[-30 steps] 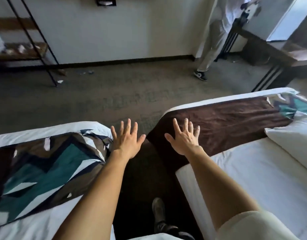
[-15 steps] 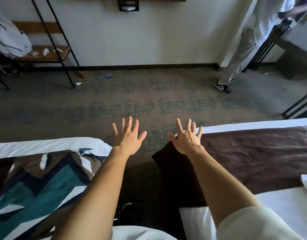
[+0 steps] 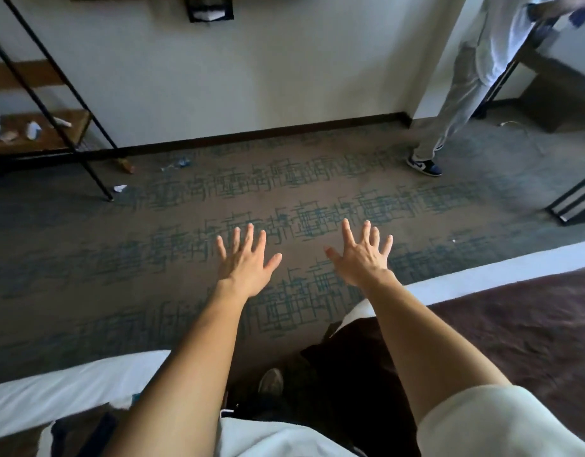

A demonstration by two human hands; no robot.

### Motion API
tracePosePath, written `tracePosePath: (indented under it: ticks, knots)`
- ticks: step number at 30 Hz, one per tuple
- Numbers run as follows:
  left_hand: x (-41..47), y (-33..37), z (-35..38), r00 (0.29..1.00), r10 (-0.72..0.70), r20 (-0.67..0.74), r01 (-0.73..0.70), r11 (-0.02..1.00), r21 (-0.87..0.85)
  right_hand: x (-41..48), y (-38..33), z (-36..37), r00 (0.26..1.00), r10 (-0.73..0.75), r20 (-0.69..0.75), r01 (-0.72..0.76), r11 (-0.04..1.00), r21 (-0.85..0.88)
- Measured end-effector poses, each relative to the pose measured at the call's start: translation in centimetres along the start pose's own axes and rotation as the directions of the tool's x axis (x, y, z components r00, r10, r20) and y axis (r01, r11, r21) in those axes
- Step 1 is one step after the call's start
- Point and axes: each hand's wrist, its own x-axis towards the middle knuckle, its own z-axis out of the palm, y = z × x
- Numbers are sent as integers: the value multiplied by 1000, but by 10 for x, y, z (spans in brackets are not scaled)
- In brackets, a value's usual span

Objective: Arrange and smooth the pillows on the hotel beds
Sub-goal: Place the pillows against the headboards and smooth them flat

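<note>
My left hand (image 3: 246, 258) and my right hand (image 3: 362, 255) are stretched out in front of me, palms down, fingers spread, holding nothing. Both hover in the air over the patterned carpet in the gap between two beds. The foot of the left bed (image 3: 54, 387) shows white sheet at the lower left. The right bed (image 3: 482, 278) has a white edge and a brown runner (image 3: 522, 331) across its foot. No pillow is in view.
Another person (image 3: 462, 103) in light clothes and sneakers stands at the back right by a dark desk (image 3: 561, 103). A black metal rack with a wooden shelf (image 3: 44, 127) stands at the back left. Small litter (image 3: 119, 188) lies on the carpet near the wall.
The view has lifted and swung toward the far wall. Both beds have slid down and out of frame, the pillow at the right has left view, and my spread hands stay held out.
</note>
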Motion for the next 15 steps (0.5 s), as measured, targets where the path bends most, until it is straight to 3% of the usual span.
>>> tracePosePath:
  ticks: [7,15]
  knots:
    - [125,-7,-28,995,73,68,-74,997,14,93,-18,-18,994,112,20,-113,992,51]
    - [236,49,-30,962,221,161,-231,972,42,171,28,-15,962,265,73,-271,958,90]
